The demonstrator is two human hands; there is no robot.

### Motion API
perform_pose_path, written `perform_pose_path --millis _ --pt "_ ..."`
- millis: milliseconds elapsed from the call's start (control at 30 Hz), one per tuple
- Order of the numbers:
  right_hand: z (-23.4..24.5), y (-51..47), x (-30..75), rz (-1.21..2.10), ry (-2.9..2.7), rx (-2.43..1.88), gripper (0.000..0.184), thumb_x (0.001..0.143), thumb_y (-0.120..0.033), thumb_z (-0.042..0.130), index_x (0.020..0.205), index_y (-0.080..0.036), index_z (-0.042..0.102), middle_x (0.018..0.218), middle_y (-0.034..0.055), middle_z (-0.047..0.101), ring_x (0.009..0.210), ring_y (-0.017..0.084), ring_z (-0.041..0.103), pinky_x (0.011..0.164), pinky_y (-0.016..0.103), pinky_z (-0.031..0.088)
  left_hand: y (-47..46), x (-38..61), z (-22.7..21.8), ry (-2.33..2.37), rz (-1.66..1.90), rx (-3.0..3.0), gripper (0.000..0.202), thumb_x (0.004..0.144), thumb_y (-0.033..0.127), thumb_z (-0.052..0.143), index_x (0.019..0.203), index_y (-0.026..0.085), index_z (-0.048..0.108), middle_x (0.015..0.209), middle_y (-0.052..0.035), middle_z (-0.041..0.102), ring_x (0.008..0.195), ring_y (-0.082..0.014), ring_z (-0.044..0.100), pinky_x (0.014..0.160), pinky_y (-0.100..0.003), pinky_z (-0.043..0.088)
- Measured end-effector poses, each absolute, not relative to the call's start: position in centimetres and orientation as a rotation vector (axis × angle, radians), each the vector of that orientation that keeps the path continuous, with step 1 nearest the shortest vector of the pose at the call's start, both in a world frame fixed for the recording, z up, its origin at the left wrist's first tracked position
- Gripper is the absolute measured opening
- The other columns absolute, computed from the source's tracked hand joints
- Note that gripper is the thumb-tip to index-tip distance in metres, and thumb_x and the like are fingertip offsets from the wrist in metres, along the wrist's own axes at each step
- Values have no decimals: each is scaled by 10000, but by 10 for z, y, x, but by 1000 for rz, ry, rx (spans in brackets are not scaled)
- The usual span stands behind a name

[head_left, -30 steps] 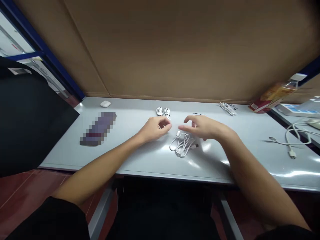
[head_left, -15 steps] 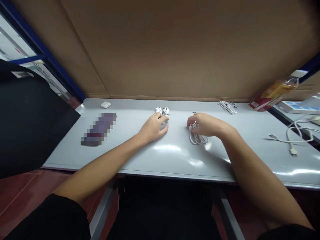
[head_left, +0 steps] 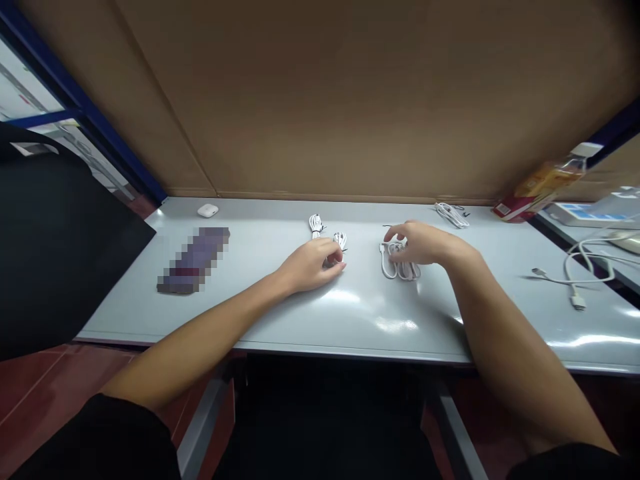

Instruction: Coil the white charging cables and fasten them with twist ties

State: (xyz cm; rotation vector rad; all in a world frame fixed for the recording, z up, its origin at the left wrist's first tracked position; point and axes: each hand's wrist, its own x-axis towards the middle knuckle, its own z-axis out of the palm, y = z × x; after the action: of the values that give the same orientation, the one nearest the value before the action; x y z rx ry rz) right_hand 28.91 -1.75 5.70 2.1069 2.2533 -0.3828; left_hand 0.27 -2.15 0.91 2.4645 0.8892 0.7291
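Observation:
My left hand (head_left: 313,265) is closed with thumb and fingers around the near end of a tied bundle of white cable (head_left: 340,240). Beside it, a second white cable bundle (head_left: 315,224), bound with a dark tie, lies on the table, its near end partly hidden by the hand. My right hand (head_left: 415,241) curves over a loosely coiled white cable (head_left: 407,271), thumb and fingertips on its upper loops. One connector end pokes out left of those fingers; part of the coil is covered.
Along the back edge lie a tied white cable (head_left: 451,215) and a small white case (head_left: 207,211). A blurred-out phone-like object (head_left: 193,261) is at left. A drink bottle (head_left: 543,185), a loose white cable (head_left: 577,301) and a white-and-blue box (head_left: 580,217) are at right.
My left hand has moved a little right and nearer with one bundle, parting it from the other. The coil under my right hand has shifted slightly right and away.

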Motion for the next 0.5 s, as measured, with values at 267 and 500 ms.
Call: perform_pose_path --millis 267,500 --pt "56 -14 300 -292 2286 2207 454 843 -465 690 1245 -256 727 1276 117 687 948 267 689 688 339 504 -23 4 9 940 723 2363 133 927 322 597 854 216 630 854 -29 665 809 -194 597 739 -333 457" --pt "51 -13 299 -266 2266 2161 560 795 -198 714 1347 -282 666 1319 104 644 1038 271 674 713 326 514 -23 2 11 954 632 2354 150 920 361 626 930 211 632 869 -14 662 779 -176 587 720 -320 447"
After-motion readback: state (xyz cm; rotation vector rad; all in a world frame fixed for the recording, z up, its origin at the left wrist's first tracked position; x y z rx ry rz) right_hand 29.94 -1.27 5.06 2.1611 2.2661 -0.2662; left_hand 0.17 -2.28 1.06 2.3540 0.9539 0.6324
